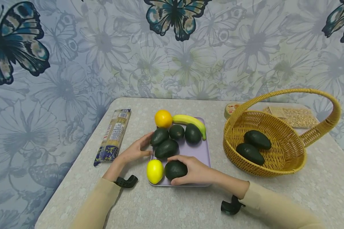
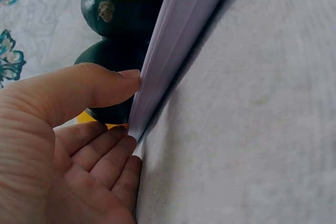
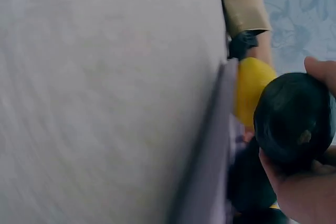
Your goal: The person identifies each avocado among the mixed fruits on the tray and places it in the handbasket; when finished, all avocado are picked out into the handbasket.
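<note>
My right hand (image 1: 196, 171) grips a dark green avocado (image 1: 175, 170) over the near part of a lilac tray (image 1: 199, 156). In the right wrist view the held avocado (image 3: 294, 116) sits between thumb and fingers. At the tray's left edge my left hand (image 1: 134, 151) rests with fingers extended; its thumb (image 2: 113, 85) touches the rim in the left wrist view. Several other avocados (image 1: 167, 149) lie on the tray. A yellow lemon (image 1: 154, 171) is at the near left corner, an orange (image 1: 163, 119) at the far left, and a banana (image 1: 187, 120) along the far side.
Right of the tray stands a wicker basket (image 1: 286, 167) with a tall handle, holding two avocados (image 1: 253, 148). Behind it are a round tin (image 1: 230, 109) and a bag of pale grains (image 1: 299, 117). A long pasta-like packet (image 1: 113, 135) lies on the left. A patterned wall backs the table (image 1: 175, 206).
</note>
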